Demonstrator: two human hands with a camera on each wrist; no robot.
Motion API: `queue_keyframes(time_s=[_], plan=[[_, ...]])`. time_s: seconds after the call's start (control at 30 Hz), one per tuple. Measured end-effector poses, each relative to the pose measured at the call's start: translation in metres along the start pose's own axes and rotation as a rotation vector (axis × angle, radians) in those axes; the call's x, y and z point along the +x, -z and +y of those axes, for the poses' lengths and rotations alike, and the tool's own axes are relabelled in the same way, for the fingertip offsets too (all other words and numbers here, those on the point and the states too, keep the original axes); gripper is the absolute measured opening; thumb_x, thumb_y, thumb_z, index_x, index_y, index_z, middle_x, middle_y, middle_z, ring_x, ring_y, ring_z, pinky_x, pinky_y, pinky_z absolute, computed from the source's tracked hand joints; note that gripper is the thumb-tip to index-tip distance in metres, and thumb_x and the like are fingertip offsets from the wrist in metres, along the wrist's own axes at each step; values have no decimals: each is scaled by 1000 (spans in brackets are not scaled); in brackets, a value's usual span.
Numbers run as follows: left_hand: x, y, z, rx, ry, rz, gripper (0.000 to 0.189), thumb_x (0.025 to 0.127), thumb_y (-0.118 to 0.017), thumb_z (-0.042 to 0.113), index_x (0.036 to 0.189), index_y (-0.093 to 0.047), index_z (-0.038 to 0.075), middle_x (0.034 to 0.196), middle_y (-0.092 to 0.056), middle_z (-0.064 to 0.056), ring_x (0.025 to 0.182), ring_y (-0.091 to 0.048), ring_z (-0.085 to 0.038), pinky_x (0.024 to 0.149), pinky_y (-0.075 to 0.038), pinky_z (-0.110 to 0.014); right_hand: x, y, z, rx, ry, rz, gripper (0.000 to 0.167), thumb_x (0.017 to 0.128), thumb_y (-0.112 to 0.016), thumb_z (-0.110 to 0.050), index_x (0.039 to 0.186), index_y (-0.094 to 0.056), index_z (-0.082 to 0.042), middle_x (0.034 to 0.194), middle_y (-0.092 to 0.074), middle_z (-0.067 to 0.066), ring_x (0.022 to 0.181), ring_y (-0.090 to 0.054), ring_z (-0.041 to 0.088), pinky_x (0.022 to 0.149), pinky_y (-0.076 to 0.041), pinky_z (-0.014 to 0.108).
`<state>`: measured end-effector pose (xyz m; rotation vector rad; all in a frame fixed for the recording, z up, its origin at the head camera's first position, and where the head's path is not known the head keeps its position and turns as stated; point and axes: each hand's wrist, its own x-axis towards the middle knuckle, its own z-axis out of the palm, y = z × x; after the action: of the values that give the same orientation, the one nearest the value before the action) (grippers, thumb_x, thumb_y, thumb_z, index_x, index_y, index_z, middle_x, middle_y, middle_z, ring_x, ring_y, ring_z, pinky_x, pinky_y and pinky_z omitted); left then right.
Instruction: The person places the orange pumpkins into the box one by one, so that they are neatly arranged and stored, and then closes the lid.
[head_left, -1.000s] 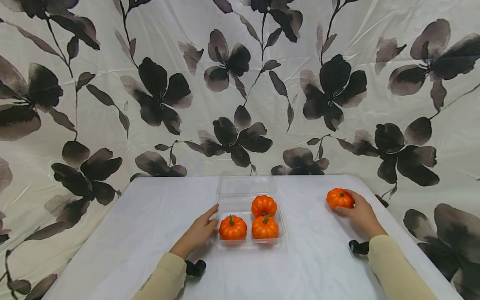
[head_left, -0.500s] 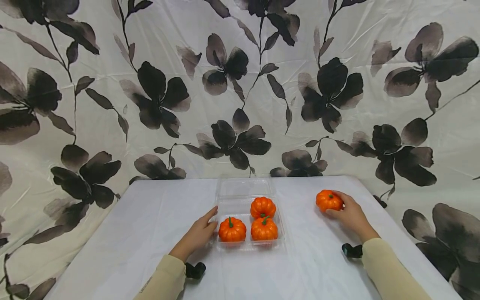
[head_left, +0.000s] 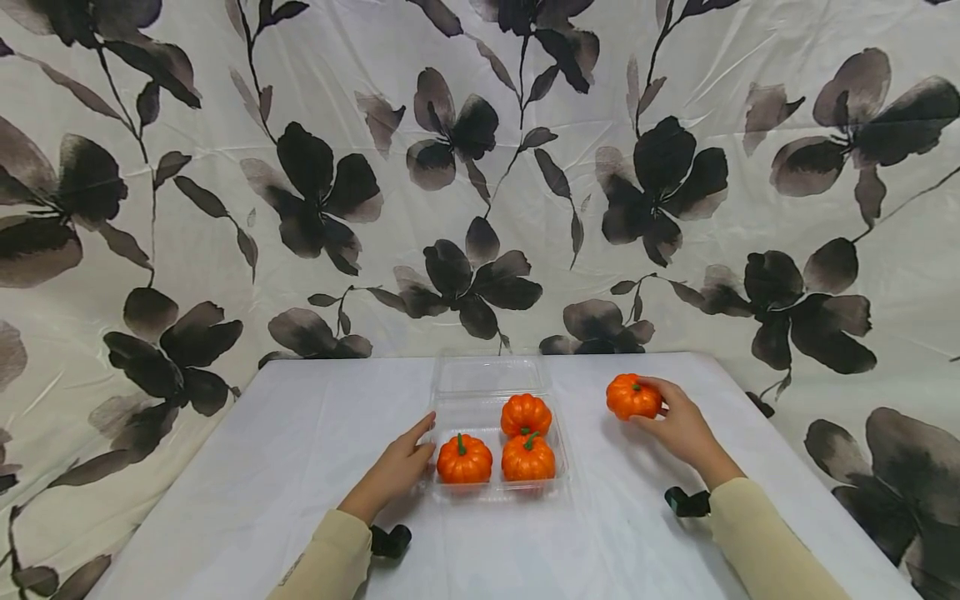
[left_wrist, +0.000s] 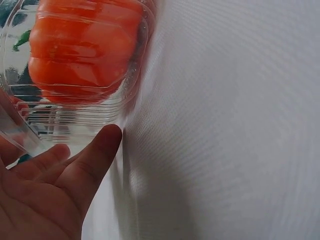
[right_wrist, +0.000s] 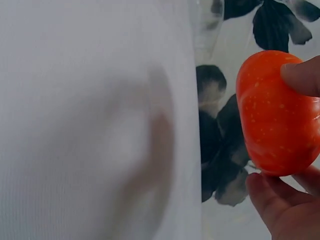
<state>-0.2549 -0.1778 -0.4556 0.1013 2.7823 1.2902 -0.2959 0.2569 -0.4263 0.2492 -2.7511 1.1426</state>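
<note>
My right hand [head_left: 684, 427] grips a small orange pumpkin [head_left: 630, 397] by its right side, thumb and fingertips around it. In the right wrist view, that pumpkin [right_wrist: 275, 117] is lifted off the table, with a shadow on the cloth. A clear plastic clamshell box [head_left: 468, 414] lies mid-table with its lid [head_left: 491, 375] folded back. Inside are three pumpkins: one front left [head_left: 464, 459], one front right [head_left: 528, 457] and one back right [head_left: 527, 414]. My left hand [head_left: 397, 462] rests at the box's left side, fingers extended; in the left wrist view, its fingertips are right at the ribbed wall [left_wrist: 70, 117].
A white cloth covers the table [head_left: 262, 467]. Behind it hangs a pale curtain [head_left: 570, 250] printed with dark flowers. Black wrist cameras, one on the left wrist [head_left: 392, 541] and one on the right wrist [head_left: 686, 502], stick out over the tabletop.
My right hand has carried its pumpkin leftward, nearer to the box, and it now sits slightly higher. The left hand and the boxed pumpkins have stayed put.
</note>
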Motion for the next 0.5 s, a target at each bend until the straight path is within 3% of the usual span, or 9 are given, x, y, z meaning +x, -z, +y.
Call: queue_keyframes(time_s=[0.23, 0.5], plan=[[-1, -1, 0, -6, 7, -2, 57, 100, -47, 27, 154, -29, 22, 152, -42, -9, 112, -58, -25, 104, -43, -56, -5, -3, -10, 56, -22, -31, 65, 88, -69, -22, 145, -39, -12, 151, -33, 20, 134, -37, 41, 104, -43, 56], [-1, -1, 0, -6, -3, -2, 57, 100, -46, 26, 154, -28, 22, 152, -42, -9, 117, -57, -28, 104, -44, -55, -11, -4, -22, 155, -52, -72, 68, 90, -68, -26, 148, -33, -15, 157, -25, 19, 140, -25, 50, 108, -33, 64]])
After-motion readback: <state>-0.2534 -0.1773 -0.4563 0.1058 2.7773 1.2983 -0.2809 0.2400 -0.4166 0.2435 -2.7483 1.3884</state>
